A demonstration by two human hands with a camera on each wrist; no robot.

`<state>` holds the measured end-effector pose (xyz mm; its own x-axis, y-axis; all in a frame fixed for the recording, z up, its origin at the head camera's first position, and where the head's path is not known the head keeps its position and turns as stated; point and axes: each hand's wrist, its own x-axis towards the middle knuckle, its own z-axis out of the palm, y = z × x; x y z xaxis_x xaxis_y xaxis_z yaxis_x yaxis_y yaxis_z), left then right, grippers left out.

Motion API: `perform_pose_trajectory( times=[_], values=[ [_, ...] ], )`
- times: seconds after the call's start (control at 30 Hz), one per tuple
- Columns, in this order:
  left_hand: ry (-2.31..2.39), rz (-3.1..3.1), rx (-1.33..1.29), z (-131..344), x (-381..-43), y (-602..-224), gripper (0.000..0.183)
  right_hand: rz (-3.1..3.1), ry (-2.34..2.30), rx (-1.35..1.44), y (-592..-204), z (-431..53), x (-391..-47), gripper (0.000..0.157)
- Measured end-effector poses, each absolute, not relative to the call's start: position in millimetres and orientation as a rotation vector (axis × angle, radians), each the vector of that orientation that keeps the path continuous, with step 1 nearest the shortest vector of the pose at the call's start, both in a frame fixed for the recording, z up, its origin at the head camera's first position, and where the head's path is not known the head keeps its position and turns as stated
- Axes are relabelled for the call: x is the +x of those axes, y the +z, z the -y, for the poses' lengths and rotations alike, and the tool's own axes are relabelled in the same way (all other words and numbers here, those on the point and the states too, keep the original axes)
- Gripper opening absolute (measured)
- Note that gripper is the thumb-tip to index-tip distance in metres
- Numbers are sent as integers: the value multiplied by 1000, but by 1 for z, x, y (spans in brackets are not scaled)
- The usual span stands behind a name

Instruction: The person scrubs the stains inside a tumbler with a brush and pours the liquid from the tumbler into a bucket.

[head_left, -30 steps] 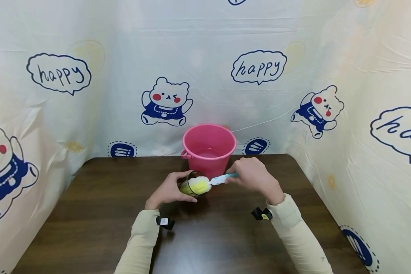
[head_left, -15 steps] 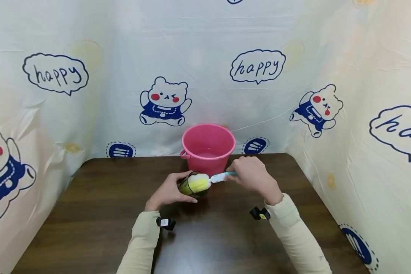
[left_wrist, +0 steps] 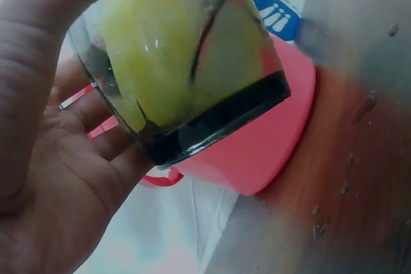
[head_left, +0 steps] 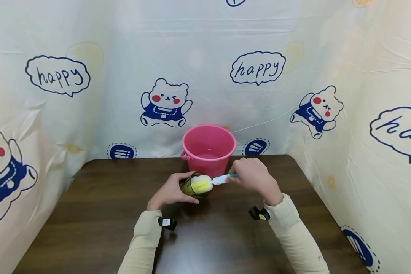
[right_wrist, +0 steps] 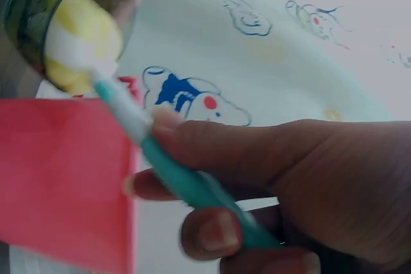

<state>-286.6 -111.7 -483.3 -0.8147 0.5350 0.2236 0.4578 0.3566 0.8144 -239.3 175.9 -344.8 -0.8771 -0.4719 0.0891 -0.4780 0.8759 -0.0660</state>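
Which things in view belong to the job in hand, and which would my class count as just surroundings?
Job in hand:
tinted cup, held tilted in the left grip
sponge brush, held in the right grip, its head at least partly inside the cup

Apparently surroundings:
pink bucket, though it may have a part
table
printed curtain

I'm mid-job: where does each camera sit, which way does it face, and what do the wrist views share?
Head: worn on the head, facing forward and down at the table; the left grip, right grip and both sleeves show.
Left wrist: on that wrist, facing the side of the cup, with the pink bucket beyond; the left grip shows close up.
Right wrist: on that wrist, facing along the brush toward the open cup; the right grip shows close up.
Shared: both wrist views show cup and bucket.
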Motion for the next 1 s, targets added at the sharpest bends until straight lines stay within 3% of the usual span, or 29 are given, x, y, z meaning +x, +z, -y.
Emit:
perform_pose_trajectory(
  times=[1.0],
  values=[
    [1507,-2504,931,109,-287,-493,88,2876,94,872,-349,-181,-240,18]
  ],
)
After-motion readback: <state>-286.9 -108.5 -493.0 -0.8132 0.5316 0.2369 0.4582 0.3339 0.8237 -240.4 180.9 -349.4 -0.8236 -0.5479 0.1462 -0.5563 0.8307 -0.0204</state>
